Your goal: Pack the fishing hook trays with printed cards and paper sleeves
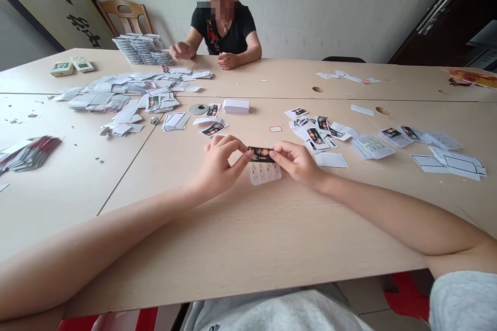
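Note:
My left hand (227,162) pinches the left end of a black printed label (261,154) between thumb and forefinger. At the label's right end, the thumb and fingers of my right hand (297,163) are closed in the same way. The label lies along the upper part of a small clear plastic hook box (265,173). Small gold and dark hooks show in its compartments. Whether the label is stuck down cannot be seen. Loose black-printed labels (316,136) lie scattered just beyond my right hand, beside a blank white card (331,160).
Clear plastic boxes (373,147) and black-bordered cards (448,162) lie to the right. A white card stack (236,106) and a tape roll (198,109) stand ahead. Heaped packets (128,85) cover the left. Across the table sits a person (225,28) near stacked packs (142,49).

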`<state>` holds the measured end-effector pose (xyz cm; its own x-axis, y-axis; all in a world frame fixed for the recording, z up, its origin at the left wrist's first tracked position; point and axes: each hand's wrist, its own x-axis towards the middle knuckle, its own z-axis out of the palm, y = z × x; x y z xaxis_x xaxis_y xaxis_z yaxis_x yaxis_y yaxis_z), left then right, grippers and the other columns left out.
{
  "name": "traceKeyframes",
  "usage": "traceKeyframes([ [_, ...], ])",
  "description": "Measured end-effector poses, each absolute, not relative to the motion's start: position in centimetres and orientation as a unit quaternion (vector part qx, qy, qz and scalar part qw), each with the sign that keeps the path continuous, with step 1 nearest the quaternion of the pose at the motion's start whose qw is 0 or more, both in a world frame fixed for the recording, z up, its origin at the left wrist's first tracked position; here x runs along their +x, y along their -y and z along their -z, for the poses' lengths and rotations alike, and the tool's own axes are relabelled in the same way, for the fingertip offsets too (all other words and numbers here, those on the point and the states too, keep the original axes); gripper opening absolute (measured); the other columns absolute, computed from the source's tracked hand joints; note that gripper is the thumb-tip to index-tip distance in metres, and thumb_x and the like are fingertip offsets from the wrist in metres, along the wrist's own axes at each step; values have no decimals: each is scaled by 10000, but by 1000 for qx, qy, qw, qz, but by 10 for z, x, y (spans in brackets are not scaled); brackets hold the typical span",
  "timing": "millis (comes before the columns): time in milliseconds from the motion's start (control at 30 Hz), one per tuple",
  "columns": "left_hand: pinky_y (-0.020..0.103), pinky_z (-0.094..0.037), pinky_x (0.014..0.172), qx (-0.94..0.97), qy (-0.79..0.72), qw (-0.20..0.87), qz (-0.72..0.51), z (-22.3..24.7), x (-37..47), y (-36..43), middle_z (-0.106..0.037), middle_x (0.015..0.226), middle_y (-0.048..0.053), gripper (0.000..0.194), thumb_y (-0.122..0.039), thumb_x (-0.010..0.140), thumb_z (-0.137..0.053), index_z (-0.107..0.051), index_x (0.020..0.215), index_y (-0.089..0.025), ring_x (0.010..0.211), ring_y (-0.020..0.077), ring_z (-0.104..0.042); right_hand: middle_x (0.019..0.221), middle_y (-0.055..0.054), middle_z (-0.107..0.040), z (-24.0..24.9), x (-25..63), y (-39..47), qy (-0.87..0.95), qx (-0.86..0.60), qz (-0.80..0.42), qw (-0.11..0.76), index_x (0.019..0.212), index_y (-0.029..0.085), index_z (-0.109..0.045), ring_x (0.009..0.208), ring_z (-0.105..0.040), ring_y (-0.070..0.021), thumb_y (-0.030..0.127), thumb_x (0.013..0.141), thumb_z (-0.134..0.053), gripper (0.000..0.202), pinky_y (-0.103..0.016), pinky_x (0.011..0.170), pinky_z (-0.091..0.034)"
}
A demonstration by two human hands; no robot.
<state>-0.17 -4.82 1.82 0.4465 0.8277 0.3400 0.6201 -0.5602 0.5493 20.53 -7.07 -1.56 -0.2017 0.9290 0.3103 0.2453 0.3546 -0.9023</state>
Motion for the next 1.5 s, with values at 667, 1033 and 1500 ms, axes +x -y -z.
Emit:
traceKeyframes([
  [667,414,-283,897,809,-490,149,-288,-18,-1,46,-592,774,10,256,-412,873,-482,-537,724,-212,948,222,-467,629,24,-463,15,200,67,625,-450,-397,500,661,182,-504,552,-394,-88,432,813,-618,313,-244,507,-318],
  [1033,338,-379,810,805,-441,244,-313,-14,0,45,-637,1005,25,257,-404,884,-467,-513,740,-197,930,189,-527,623,27,-457,16,200,66,626,-450,-385,507,684,181,-520,554,-389,-89,427,815,-617,295,-247,510,-315],
  [1500,261,-407,620,765,-431,352,-324,-11,2,43,-590,717,8,273,-413,846,-539,-501,714,-177,676,125,-521,984,-78,-664,21,204,59,619,-423,-405,523,632,186,-526,1024,-613,-189,407,780,-662,299,-342,919,-470],
])
